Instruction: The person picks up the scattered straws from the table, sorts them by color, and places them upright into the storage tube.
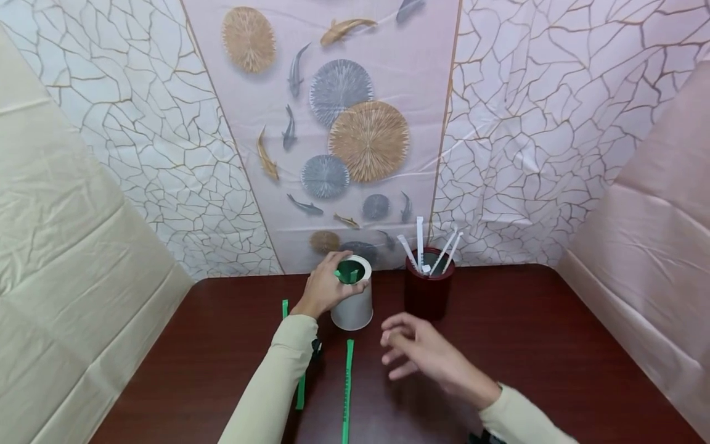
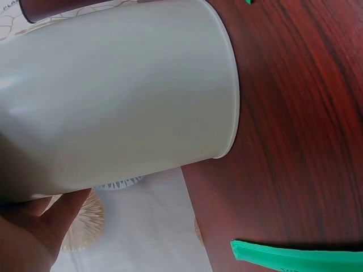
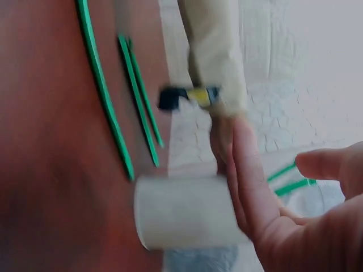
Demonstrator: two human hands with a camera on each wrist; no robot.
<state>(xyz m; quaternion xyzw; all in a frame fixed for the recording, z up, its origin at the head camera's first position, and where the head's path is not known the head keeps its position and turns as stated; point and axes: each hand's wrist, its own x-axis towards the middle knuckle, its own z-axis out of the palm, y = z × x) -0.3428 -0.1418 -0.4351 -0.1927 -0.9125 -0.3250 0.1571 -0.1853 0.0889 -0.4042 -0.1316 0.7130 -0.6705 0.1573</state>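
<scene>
My left hand [image 1: 323,290] grips the rim of a white can [image 1: 352,311] from its left side, thumb at the front and fingers behind. The can stands upright near the table's back edge; green straw ends [image 3: 295,187] show in its mouth in the right wrist view. To the right and nearer, my right hand [image 1: 424,351] is in the air with loosely bent fingers, holding nothing. On the table in front of the can lies a green wrapped straw [image 1: 347,388]. More green straws [image 1: 301,391] lie to the left, partly hidden under my left forearm.
Right of the white can stands a dark red can [image 1: 427,299] with several white wrapped straws [image 1: 420,240] leaning in it. A patterned cloth wall [image 1: 499,154] rises behind the dark wooden table [image 1: 532,345], and pale cloth [image 1: 72,246] hangs at both sides.
</scene>
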